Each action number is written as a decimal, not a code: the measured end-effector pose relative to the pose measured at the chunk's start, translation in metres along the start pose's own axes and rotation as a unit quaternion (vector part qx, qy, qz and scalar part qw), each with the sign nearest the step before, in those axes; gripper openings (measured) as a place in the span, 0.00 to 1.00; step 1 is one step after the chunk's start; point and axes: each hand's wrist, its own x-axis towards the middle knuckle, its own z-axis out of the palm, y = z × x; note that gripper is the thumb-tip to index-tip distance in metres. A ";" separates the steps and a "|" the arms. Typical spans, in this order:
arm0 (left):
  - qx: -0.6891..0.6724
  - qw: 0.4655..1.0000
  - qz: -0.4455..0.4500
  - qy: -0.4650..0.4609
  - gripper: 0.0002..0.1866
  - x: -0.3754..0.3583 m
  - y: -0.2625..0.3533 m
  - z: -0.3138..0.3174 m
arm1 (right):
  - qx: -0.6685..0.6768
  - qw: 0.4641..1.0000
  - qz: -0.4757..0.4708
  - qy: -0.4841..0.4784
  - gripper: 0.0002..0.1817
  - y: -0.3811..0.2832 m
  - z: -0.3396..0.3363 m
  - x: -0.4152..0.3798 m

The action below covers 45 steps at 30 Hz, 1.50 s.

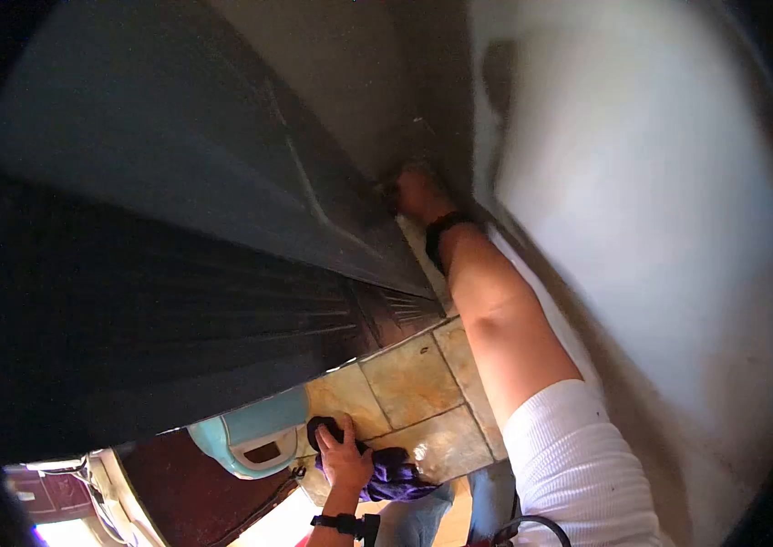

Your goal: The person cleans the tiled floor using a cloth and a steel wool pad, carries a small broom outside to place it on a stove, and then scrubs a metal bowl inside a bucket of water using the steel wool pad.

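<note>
My right hand (pixel 420 193) reaches deep into the dark gap between a dark piece of furniture (pixel 314 196) and the white wall. It looks closed, but shadow and blur hide the fingertips and anything in them. Lower down, my left hand (pixel 344 460) is over the tiled floor with its fingers spread. Its fingertips touch a small black rounded object (pixel 317 427) whose kind I cannot make out. A crumpled purple cloth (pixel 396 474) lies right beside that hand, partly behind it.
The white wall (pixel 642 182) runs close along my right arm. Brownish stone-look tiles (pixel 414 378) cover the floor. A light-blue plastic stool (pixel 263 419) stands left of my left hand, near a dark red surface (pixel 190 488). Cables (pixel 99 497) hang at the lower left.
</note>
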 end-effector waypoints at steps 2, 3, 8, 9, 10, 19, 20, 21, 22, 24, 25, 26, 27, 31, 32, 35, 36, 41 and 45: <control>-0.008 1.000 0.004 0.009 0.47 0.002 -0.001 -0.003 | -0.011 0.999 -0.031 -0.034 0.14 -0.021 -0.028 -0.010; -0.024 1.000 0.016 0.013 0.46 -0.002 0.000 -0.005 | -0.032 0.995 -0.059 -0.070 0.15 -0.027 -0.041 -0.023; -0.024 1.000 -0.004 -0.016 0.47 -0.002 0.008 -0.019 | -0.119 0.988 0.020 -0.100 0.15 -0.014 -0.047 -0.154; -0.025 1.000 0.004 -0.014 0.47 -0.001 0.007 -0.023 | -0.026 0.999 -0.011 0.021 0.17 -0.028 -0.061 -0.197; -0.016 1.000 0.002 -0.022 0.48 -0.001 0.006 -0.025 | -0.093 0.995 0.009 0.020 0.15 -0.043 -0.072 -0.229; 0.008 0.999 -0.014 -0.044 0.47 0.004 0.005 -0.018 | -0.125 0.990 0.058 0.001 0.09 -0.016 -0.038 -0.026; 0.017 0.999 0.000 -0.049 0.47 0.004 0.004 -0.019 | -0.095 0.994 0.055 0.027 0.09 -0.026 -0.042 -0.015; 0.025 0.998 -0.014 -0.053 0.47 0.002 -0.002 -0.017 | -0.067 0.995 0.060 0.050 0.09 -0.034 -0.049 -0.021; 0.023 0.999 -0.006 -0.046 0.46 0.003 -0.001 -0.015 | -0.061 0.995 0.063 0.046 0.09 -0.031 -0.043 -0.029; 0.022 0.998 0.011 -0.054 0.45 0.004 0.003 -0.021 | -0.120 0.989 -0.003 0.090 0.08 -0.023 -0.049 -0.053; 0.016 0.998 0.019 -0.054 0.45 0.005 0.005 -0.022 | -0.130 0.988 0.032 0.082 0.08 -0.023 -0.054 -0.073; 0.032 0.998 0.014 -0.054 0.46 0.005 0.005 -0.021 | -0.142 0.985 0.072 0.073 0.09 -0.022 -0.056 -0.106; 0.050 0.997 0.010 -0.055 0.46 0.004 0.003 -0.020 | -0.159 0.978 0.048 0.125 0.09 -0.012 -0.055 -0.149; 0.048 0.998 0.010 -0.045 0.48 0.005 0.004 -0.018 | -0.264 0.946 0.121 0.143 0.16 -0.038 -0.081 -0.238; 0.060 0.997 0.017 -0.049 0.48 0.006 0.002 -0.016 | -0.274 0.949 0.123 0.097 0.12 -0.041 -0.082 -0.237; 0.055 0.997 0.007 -0.052 0.48 0.007 0.004 -0.016 | -0.240 0.959 0.145 0.035 0.10 -0.036 -0.068 -0.157; 0.045 0.997 0.007 -0.065 0.49 0.006 0.004 -0.021 | -0.203 0.975 0.032 0.087 0.09 -0.023 -0.063 -0.129; 0.029 0.999 0.034 -0.013 0.50 0.003 -0.001 -0.009 | -0.229 0.971 0.062 -0.022 0.08 -0.026 -0.058 -0.094; 0.030 0.999 0.034 -0.022 0.50 0.005 0.001 -0.014 | -0.304 0.946 0.050 0.098 0.23 -0.040 -0.067 -0.250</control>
